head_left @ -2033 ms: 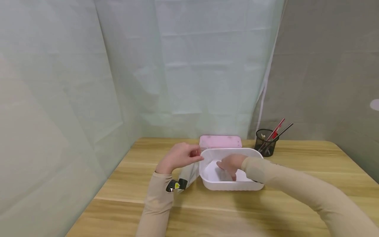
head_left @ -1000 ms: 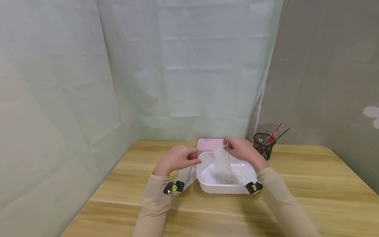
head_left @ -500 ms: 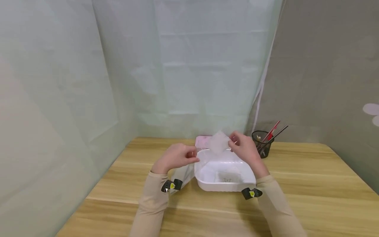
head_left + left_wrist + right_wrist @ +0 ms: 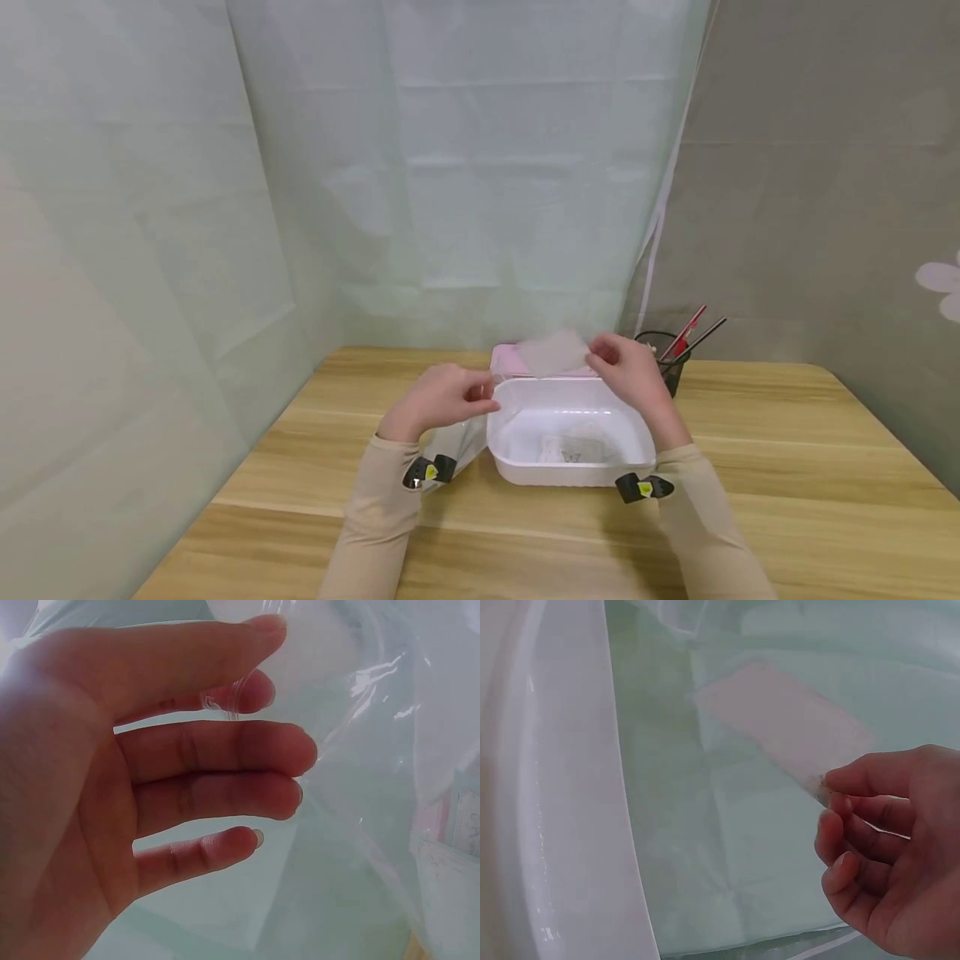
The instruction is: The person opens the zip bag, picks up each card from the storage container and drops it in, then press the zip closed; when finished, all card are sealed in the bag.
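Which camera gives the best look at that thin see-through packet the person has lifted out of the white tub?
The right wrist view: the clear packet fills the frame, pinched at one corner by the right hand. The head view shows it small and faint above the white tub. The left wrist view shows only the left hand pinching a plastic bag.

The right hand [image 4: 637, 375] pinches a small translucent packet [image 4: 552, 353] above the far rim of a white tub [image 4: 572, 473], with more small packets lying inside. The left hand [image 4: 442, 402] holds a clear plastic bag [image 4: 463, 442] at the tub's left side. Toward the surface's [image 4: 787, 467] far edge sit a pink box [image 4: 501, 365] and a mesh pen holder [image 4: 670, 367].
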